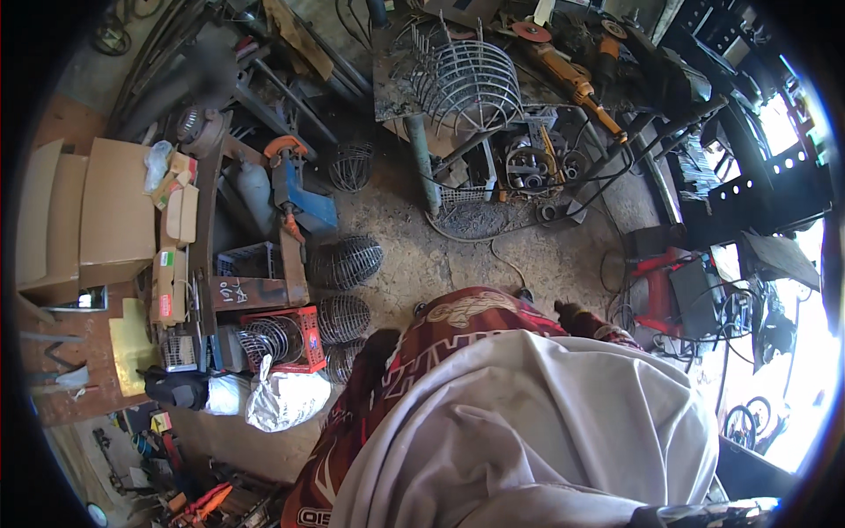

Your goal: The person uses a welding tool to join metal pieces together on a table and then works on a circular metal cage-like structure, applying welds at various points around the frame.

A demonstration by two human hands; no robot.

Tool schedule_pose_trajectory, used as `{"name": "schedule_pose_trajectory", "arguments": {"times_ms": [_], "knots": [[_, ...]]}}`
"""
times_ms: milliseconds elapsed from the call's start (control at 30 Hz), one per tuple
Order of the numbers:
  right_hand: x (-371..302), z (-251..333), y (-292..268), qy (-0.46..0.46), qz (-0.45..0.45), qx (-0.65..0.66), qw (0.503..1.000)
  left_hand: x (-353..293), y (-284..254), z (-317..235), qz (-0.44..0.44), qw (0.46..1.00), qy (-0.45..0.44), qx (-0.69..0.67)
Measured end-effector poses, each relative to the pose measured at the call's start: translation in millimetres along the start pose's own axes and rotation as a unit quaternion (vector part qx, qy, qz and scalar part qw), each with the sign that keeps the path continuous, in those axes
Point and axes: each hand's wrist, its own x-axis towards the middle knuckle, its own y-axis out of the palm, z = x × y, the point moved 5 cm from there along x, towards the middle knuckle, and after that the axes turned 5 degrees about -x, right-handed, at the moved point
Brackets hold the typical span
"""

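From my seat I look down on bare floor (458, 264) between the desk (392, 104) ahead and the person's body, the widest gap I have for moving. A low wooden frame (255, 293) with a red crate (312, 339) edges it on the left; a red stand (653, 290) and loose cables bound it on the right, and a hose (475, 238) curves across below the desk's front edge. My right hand (576, 317) is out past the shirt, over the right side of that floor, dark and small; I cannot tell whether it is wide or narrow. The left hand is a dark shape (380, 341) at best, its state unreadable to me. Nearest it, just ahead and to the left, a wire cage (343, 319) lies on the floor beside the crate, long axis running roughly left to right, rounded end pointing right. Another cage (352, 261) lies beyond it, pointing similarly.
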Motion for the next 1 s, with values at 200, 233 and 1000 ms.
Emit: {"name": "schedule_pose_trajectory", "arguments": {"times_ms": [200, 233, 1000], "knots": [[-69.5, 8.6, 75.5, 0.206, 0.024, 0.393, 0.896, -125.0, 61.9, 136.7, 0.137, 0.916, -0.318, -0.202], [-69.1, 32.1, 70.4, 0.111, -0.011, 0.296, 0.949, -138.2, 59.8, 150.1, 0.135, 0.907, -0.336, -0.215], [38.2, 363.2, -96.6, -0.126, -0.028, 0.223, 0.966, 11.5, -189.3, 165.3, -0.039, 0.888, -0.255, -0.380]]}}
